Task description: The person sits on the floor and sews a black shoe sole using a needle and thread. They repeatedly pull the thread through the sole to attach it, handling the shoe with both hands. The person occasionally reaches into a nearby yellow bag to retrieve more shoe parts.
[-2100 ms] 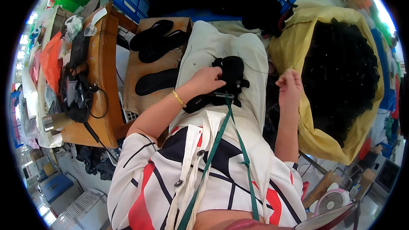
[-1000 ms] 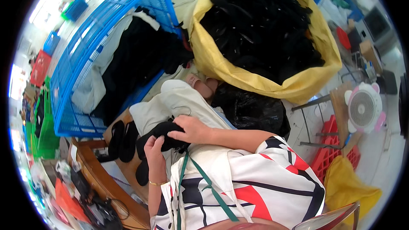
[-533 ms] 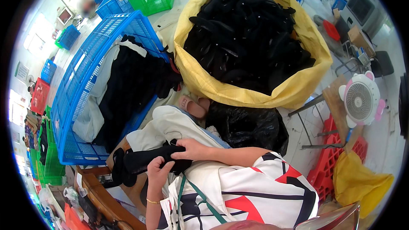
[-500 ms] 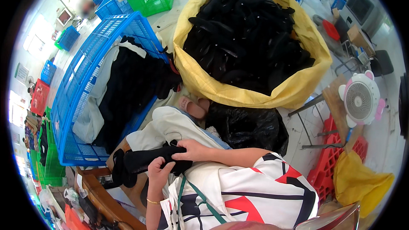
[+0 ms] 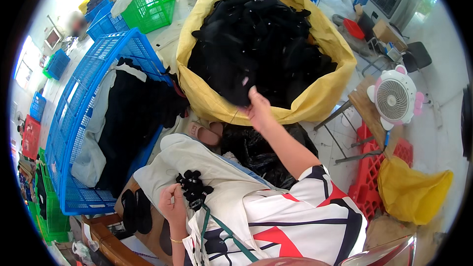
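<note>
My right hand (image 5: 258,108) reaches forward to the near rim of the large yellow sack (image 5: 335,93). It grips the end of a black fabric piece (image 5: 231,86), blurred by motion, with a small pinkish patch near my fingers. Beyond it, a heap of similar black pieces (image 5: 266,24) fills the sack. Over my lap, my left hand (image 5: 172,204) is closed with its fingertips curled together; whether they pinch anything is hidden. Right beside it lies a bunch of small black pieces (image 5: 194,187), close to the end of a green strap (image 5: 221,226) on the pale apron (image 5: 231,202).
On the left, a tilted blue crate (image 5: 74,143) holds dark fabric. A black plastic bag (image 5: 256,148) and pink slippers (image 5: 204,133) lie below the sack. To the right stand a fan (image 5: 394,99) on a small table (image 5: 367,113) and a red crate (image 5: 362,187).
My right hand has moved from my lap forward to the sack, carrying the black fabric piece. My left hand no longer touches that piece. The view has shifted slightly.
</note>
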`<state>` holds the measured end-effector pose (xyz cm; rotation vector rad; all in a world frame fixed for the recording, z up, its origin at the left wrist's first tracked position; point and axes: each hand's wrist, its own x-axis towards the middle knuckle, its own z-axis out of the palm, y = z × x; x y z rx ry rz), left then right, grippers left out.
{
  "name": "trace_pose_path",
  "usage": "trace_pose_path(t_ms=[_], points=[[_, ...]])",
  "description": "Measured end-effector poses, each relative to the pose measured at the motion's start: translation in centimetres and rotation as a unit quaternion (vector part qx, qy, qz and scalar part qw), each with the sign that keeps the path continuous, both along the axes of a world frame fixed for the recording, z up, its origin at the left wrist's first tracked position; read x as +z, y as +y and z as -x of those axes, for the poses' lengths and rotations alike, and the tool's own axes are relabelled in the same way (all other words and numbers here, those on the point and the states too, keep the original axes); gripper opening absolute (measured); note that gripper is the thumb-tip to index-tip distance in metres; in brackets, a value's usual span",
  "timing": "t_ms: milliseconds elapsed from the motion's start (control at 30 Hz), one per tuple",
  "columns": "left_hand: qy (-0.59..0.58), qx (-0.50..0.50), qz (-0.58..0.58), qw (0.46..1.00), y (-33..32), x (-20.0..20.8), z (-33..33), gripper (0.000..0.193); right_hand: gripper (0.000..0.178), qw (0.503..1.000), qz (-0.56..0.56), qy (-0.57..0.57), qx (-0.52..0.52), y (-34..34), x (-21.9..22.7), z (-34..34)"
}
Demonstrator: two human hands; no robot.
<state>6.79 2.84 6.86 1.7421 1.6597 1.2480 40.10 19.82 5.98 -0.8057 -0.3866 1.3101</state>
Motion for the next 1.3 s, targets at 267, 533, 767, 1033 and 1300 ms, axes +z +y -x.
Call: trace_pose_path(t_ms=[267, 533, 767, 1033, 1300], points=[[0.042, 0.049, 0.082, 0.995, -0.6, -4.8, 5.2, 0.016, 0.017, 0.98, 0.073, -0.085, 0.166, -3.0, -7.2, 3.4], [0.007, 0.088, 0.149, 0.985, -0.9, -7.7, 8.6, 0.014, 0.017, 0.924, 0.073, -0.172, 0.333, -4.7, -9.0, 11.1], [-0.026, 0.038, 0.182, 0.982, 3.1, -8.9, 5.8, 0.019, 0.015, 0.805, -0.063, -0.428, 0.406, -5.7, -8.3, 14.8], [-0.243, 0.03, 0.268, 0.932, 5.7, -12.9, 4.5, 0.027, 0.013, 0.746, -0.12, -0.524, 0.393, -5.9, -7.8, 16.0], [-0.536, 0.134, 0.169, 0.816, 4.4, -7.9, 6.2, 0.015, 0.025, 0.8, -0.129, -0.419, 0.411, -6.3, -6.7, 19.9]])
